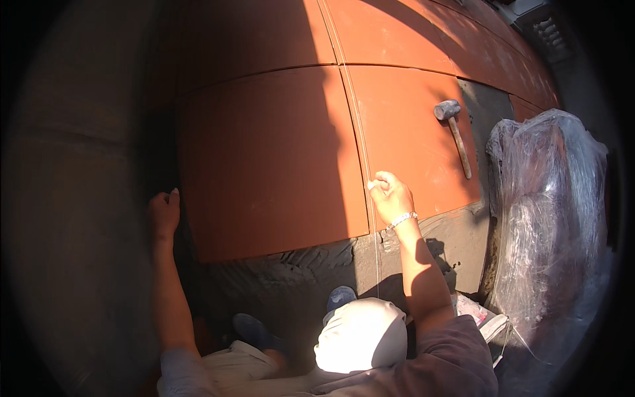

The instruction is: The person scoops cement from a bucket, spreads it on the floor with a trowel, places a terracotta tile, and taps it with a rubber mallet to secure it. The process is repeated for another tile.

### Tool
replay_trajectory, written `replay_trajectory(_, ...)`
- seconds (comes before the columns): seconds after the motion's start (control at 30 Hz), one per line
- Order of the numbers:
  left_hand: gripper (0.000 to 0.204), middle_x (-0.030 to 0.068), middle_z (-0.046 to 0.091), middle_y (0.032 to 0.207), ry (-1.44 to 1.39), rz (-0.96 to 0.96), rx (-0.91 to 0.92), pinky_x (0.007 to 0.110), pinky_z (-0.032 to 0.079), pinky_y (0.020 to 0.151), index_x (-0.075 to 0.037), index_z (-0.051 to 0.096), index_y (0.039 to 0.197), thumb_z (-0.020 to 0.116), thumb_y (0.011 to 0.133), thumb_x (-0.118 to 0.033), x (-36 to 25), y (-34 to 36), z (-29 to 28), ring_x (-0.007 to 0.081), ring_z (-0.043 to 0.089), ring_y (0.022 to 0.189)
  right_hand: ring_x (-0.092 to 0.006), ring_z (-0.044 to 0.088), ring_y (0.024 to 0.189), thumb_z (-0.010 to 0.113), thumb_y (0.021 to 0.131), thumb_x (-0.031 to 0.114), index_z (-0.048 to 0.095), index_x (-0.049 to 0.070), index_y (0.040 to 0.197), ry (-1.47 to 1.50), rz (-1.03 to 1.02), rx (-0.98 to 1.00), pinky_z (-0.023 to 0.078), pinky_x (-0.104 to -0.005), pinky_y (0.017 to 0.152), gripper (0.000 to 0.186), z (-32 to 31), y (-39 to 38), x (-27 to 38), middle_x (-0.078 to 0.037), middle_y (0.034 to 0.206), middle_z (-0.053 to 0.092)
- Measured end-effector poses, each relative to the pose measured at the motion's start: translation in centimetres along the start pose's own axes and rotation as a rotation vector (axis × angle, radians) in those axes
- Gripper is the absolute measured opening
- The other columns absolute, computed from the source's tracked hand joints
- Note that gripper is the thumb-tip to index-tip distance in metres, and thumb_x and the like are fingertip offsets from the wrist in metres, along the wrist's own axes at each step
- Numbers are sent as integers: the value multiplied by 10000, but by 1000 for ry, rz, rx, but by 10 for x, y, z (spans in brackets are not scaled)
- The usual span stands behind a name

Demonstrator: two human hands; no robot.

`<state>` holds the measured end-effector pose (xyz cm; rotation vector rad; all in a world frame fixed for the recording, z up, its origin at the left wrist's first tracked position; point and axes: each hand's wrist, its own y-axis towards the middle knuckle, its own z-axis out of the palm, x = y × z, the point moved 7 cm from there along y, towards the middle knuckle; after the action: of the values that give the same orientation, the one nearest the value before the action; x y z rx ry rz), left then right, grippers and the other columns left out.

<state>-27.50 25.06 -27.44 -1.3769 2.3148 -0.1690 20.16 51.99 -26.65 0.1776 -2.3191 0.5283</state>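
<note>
A large terracotta-coloured tile [271, 165] lies before me, its left half in shadow. My left hand [165, 213] is closed in a loose fist beside the tile's left edge, thumb upward; deep shade hides whether anything is in it. A thin pale string [358, 126] runs lengthwise over the joint toward my body. At the string, my right hand [393, 200] is closed in a pinch, fingertips on the line, a bracelet on its wrist. Under that hand lies a second tile [410, 132], sunlit. Upon it rests a rubber mallet [454, 135] with a grey head and wooden handle.
Wet grey mortar [297, 268] spreads along the tiles' near edge, close to my shoes. A bulky stack wrapped in clear plastic [549, 218] stands at the right, with a bag [486, 321] by its foot. More tiles [390, 30] extend away. Bare grey ground [79, 178] lies left.
</note>
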Motion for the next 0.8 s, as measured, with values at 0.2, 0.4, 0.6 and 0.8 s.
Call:
replay_trajectory(0.2,461,202,617,1184,139,265,62,423,485,920,-49,617,1183,646,900,-411,-90,-5,16,334,612,1107,-292,675,1039,702,869,271,614,10,1218,-159,68,-212,528,-391,896,445,-92,45,-62,-198,1107,695)
replay_trajectory(0.4,1037,185,138,1610,386,263,163,552,283,1150,-200,208,1553,732,755,-602,-125,-4,98,435,169,1463,-374,415,1355,731,836,378,394,36,1440,-674,380,-324,384,-431,1107,772,-172,106,-176,-242,1489,368)
replay_trajectory(0.6,1275,143,-13,1638,396,141,279,682,256,1114,-282,64,1575,816,611,-646,-133,-10,117,475,-1,1477,-414,288,1431,706,818,540,158,50,1549,-668,595,-369,264,-468,1185,1037,-231,156,-247,-236,1572,235)
replay_trajectory(0.8,1305,128,-10,1640,315,70,329,708,242,1104,-327,80,1572,851,561,-622,-134,-14,110,468,-45,1476,-435,580,1145,642,915,352,464,-25,1353,-634,361,-437,464,-493,974,605,-185,163,-242,-273,1241,600)
